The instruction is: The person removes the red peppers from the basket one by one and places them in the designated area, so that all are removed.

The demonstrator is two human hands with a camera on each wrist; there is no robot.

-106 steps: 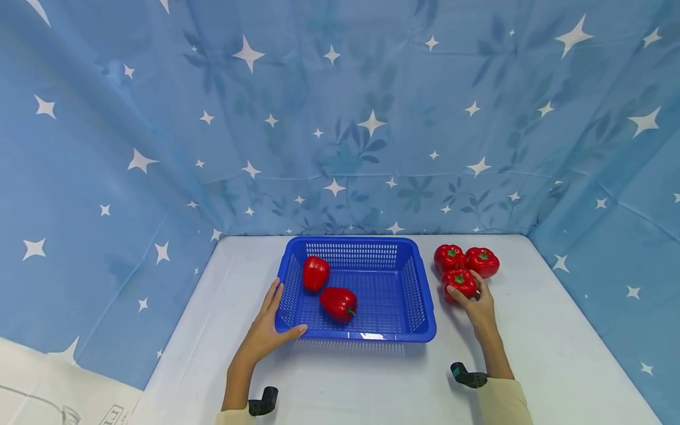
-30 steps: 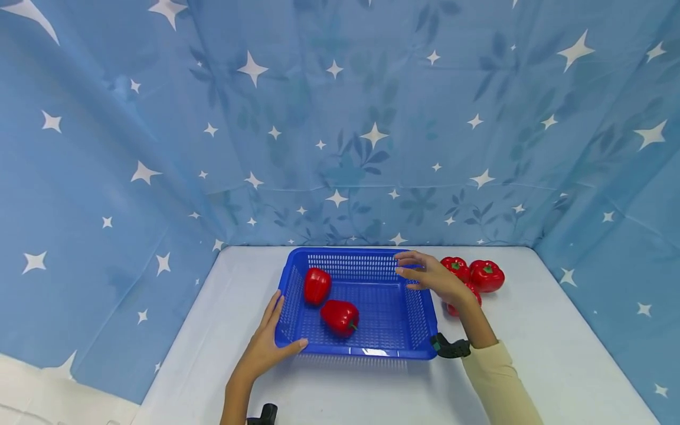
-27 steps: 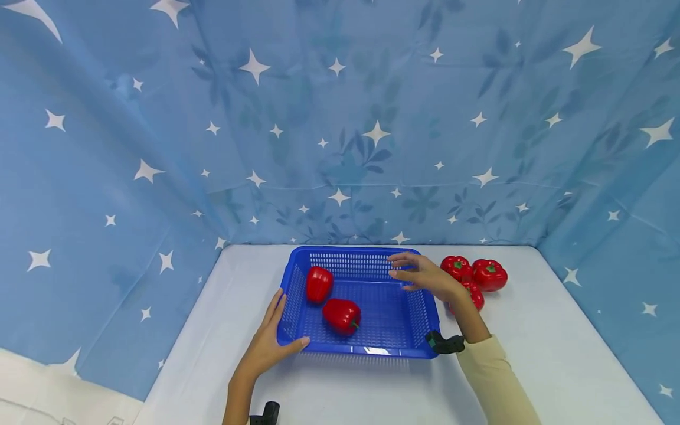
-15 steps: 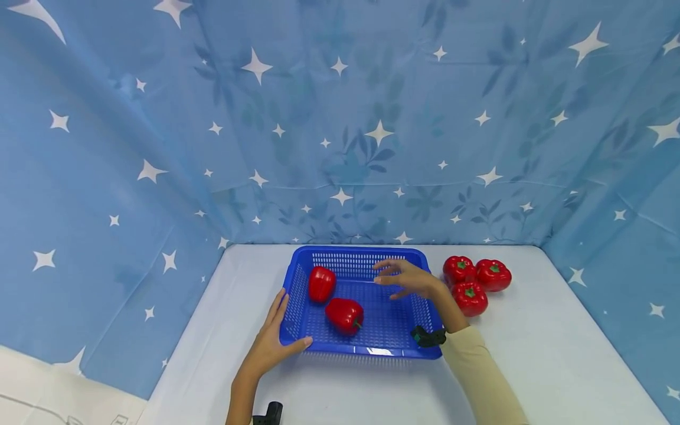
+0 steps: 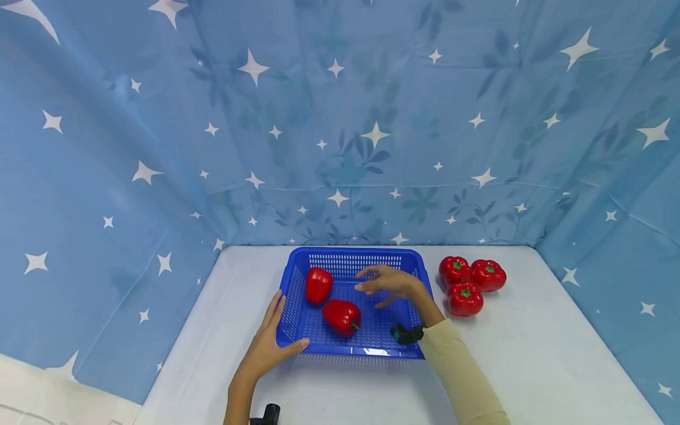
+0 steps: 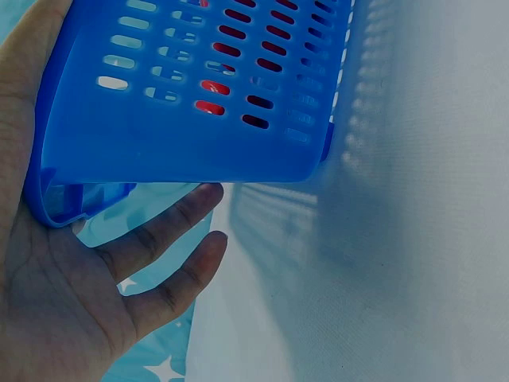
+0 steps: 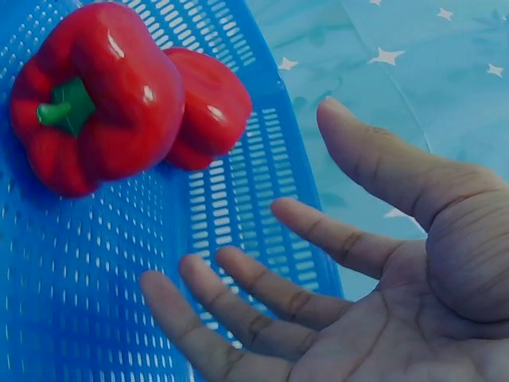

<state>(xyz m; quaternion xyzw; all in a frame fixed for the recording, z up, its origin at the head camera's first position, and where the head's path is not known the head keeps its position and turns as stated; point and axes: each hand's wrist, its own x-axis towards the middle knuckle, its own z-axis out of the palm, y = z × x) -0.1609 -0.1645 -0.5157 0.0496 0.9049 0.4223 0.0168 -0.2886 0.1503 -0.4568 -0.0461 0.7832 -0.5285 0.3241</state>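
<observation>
My left hand (image 5: 268, 340) rests against the near left corner of the blue plastic basket (image 5: 366, 352), thumb along the front rim and fingers straight along the left side. In the left wrist view, the left hand's fingers (image 6: 163, 239) spread beside the perforated wall. My right hand (image 5: 390, 283) hovers over the basket, empty, fingers loosely spread. Two red bell peppers lie inside: one rear pepper (image 5: 319, 285) near the left wall and one front pepper (image 5: 342, 317) with a green stem toward the right. Both peppers also show in the right wrist view, left of the right hand's fingertips.
Three more red bell peppers (image 5: 464, 299) sit clustered on the white table (image 5: 542, 354), right of the basket. A blue star-patterned curtain (image 5: 340, 118) hangs behind the table and along both sides.
My right hand has let go of a pepper in the right cluster and moved left over the basket, fingers opened. Left hand, basket and peppers stay where they were.
</observation>
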